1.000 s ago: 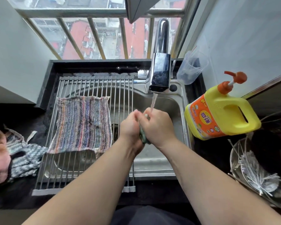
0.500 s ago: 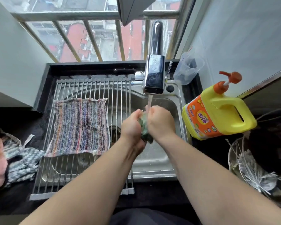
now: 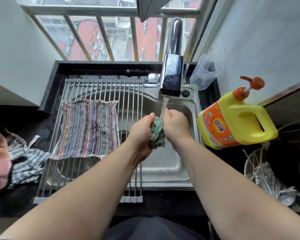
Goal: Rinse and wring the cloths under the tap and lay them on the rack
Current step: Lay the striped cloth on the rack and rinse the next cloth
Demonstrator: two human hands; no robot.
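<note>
A crumpled green cloth (image 3: 157, 134) is held directly under the spout of the tap (image 3: 171, 78). A stream of water (image 3: 164, 106) is seen falling from the spout onto the cloth's top. The cloth is gripped from both sides. The left hand (image 3: 141, 134) is curled round its left part, and the right hand (image 3: 175, 126) is closed in a fist round its right part. The cloth is thus squeezed between the two hands. Its bunched middle and lower end are shown in the gap between them, and the rest is hidden inside the palms. Both hands are held over the basin of the steel sink (image 3: 168, 168), below the tap and clear of the basin floor.

To the left of the tap, a roll-up rack (image 3: 133, 97) of steel bars is laid across the sink. A striped cloth (image 3: 87, 129) is spread flat on it, well apart from the hands. Farther left of the tap, a heap of grey patterned cloths (image 3: 24, 163) is left on the dark bench (image 3: 42, 129), beside something pink at the frame's edge that cannot be made out.

Just right of the tap, a clear plastic cup (image 3: 206, 73) is stood by the wall. Right of the tap and nearer the person, a yellow detergent bottle (image 3: 232, 122) with an orange pump is stood against the sink's rim. Farthest right of the tap, a bundle of white sticks (image 3: 270, 181) is seen.
</note>
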